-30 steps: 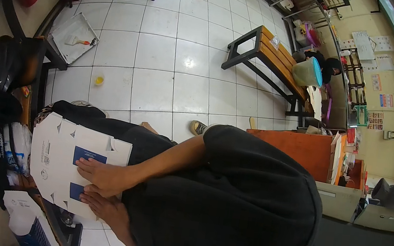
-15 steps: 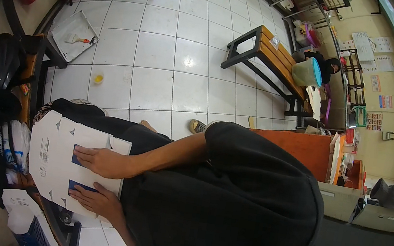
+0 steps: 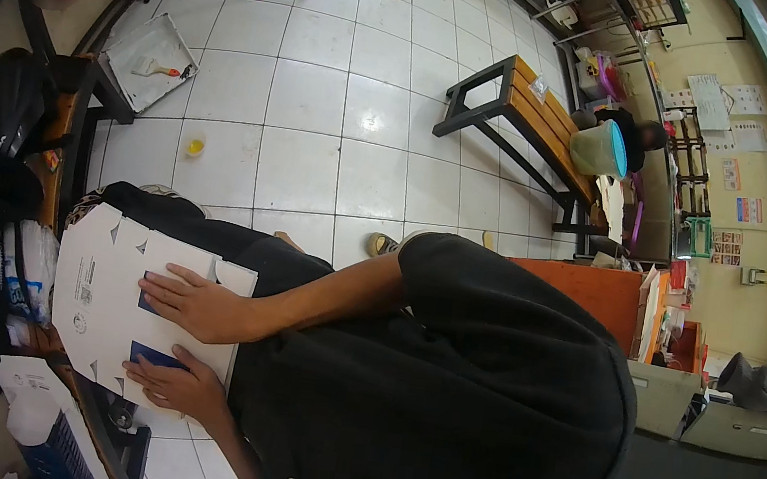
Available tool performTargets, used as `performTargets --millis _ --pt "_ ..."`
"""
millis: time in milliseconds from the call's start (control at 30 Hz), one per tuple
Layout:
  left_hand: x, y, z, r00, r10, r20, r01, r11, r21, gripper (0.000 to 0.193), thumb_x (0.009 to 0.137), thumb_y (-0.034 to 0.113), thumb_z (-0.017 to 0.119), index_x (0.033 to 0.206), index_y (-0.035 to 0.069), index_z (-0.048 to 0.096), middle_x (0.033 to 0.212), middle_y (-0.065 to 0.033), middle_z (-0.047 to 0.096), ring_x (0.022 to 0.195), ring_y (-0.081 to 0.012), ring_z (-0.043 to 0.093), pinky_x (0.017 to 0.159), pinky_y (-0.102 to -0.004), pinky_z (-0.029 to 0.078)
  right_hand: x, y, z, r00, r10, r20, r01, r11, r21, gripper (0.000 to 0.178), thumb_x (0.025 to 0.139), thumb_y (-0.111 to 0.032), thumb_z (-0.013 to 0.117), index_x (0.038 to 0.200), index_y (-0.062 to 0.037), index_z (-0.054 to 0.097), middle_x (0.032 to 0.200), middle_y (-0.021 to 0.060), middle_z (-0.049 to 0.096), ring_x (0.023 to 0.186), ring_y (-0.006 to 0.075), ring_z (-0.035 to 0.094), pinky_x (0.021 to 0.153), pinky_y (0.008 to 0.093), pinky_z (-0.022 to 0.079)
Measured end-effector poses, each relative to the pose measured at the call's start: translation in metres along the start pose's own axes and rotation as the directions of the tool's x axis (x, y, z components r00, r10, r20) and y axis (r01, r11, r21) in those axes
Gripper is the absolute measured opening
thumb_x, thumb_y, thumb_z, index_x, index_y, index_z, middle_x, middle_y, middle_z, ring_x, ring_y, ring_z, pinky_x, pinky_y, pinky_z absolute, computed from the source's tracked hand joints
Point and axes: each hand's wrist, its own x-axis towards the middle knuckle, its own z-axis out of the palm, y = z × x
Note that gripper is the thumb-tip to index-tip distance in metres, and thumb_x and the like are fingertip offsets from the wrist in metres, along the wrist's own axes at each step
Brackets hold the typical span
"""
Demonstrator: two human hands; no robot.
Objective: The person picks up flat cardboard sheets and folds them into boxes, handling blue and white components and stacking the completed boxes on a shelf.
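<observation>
A white cardboard sheet (image 3: 110,299) with notched edges and two dark blue patches rests across my lap. My right hand (image 3: 212,309), the upper one in the picture, presses palm down on it over one blue patch, fingers stretched out and slightly spread. Below it in the picture, my left hand (image 3: 186,386) also lies flat on the cardboard, partly covering the other blue patch (image 3: 154,354), its thumb apart from the fingers. Neither hand grips anything. The underside of the sheet is hidden.
A white and dark blue carton (image 3: 48,428) stands at the lower left, near plastic-wrapped goods (image 3: 32,264). On the tiled floor are a white tray (image 3: 172,33) with a paintbrush (image 3: 157,69) and a small yellow cup (image 3: 194,147). A wooden bench (image 3: 531,99) holds a blue-lidded bucket (image 3: 597,150); a person is beyond it.
My right hand's fingers have spread and shifted upward in the picture. My left hand has slid slightly left on the cardboard. The view has shifted a little.
</observation>
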Motion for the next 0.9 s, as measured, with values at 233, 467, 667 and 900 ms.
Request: performTargets --millis 233,467,667,900 --pt "-0.001 -0.003 0.009 0.999 -0.002 -0.033 -0.001 0.998 -0.067 0.082 0.105 0.057 0.03 0.159 -0.003 0.017 0.165 -0.0258 0.018 0.153 -0.0401 0.02 0.12 -0.0553 0.022 0.001 -0.005 -0.004 0.996 0.077 -0.043 -0.079 0.996 -0.034 0.063 0.09 -0.015 0.047 0.149 0.0053 0.039 0.164 0.0192 0.029 0.155 0.0303 0.021 0.126 0.0534 0.009" --pt "-0.002 0.004 0.002 1.0 -0.021 0.012 0.021 1.0 0.011 0.085 0.104 0.058 0.035 0.159 -0.003 0.015 0.165 -0.0265 0.017 0.153 -0.0401 0.02 0.119 -0.0553 0.022 0.001 -0.003 -0.008 0.996 0.076 -0.056 -0.086 0.977 -0.195 0.066 0.092 -0.027 0.056 0.148 0.0042 0.042 0.162 0.0234 0.03 0.154 0.0364 0.019 0.124 0.0599 0.007" --pt "0.012 -0.035 -0.041 0.953 -0.058 0.297 0.245 0.725 -0.644 0.074 0.103 0.044 0.054 0.154 -0.004 0.033 0.158 -0.0276 0.034 0.149 -0.0407 0.031 0.12 -0.0471 0.024 0.018 -0.004 -0.047 0.983 0.183 0.011 -0.182 0.968 0.17 0.074 0.072 -0.038 0.083 0.129 0.0042 0.058 0.141 0.0251 0.048 0.139 0.0426 0.039 0.119 0.061 0.023" --pt "0.049 -0.014 -0.147 0.936 -0.337 -0.103 0.071 0.469 -0.881 0.046 0.097 0.022 0.065 0.134 -0.003 0.055 0.133 -0.019 0.06 0.119 -0.0321 0.057 0.101 -0.045 0.042 0.035 -0.007 -0.073 0.956 0.281 -0.078 -0.262 0.946 0.191 0.014 0.081 -0.009 0.069 0.094 -0.0041 0.07 0.102 0.0091 0.067 0.094 0.0314 0.061 0.082 0.0423 0.044"
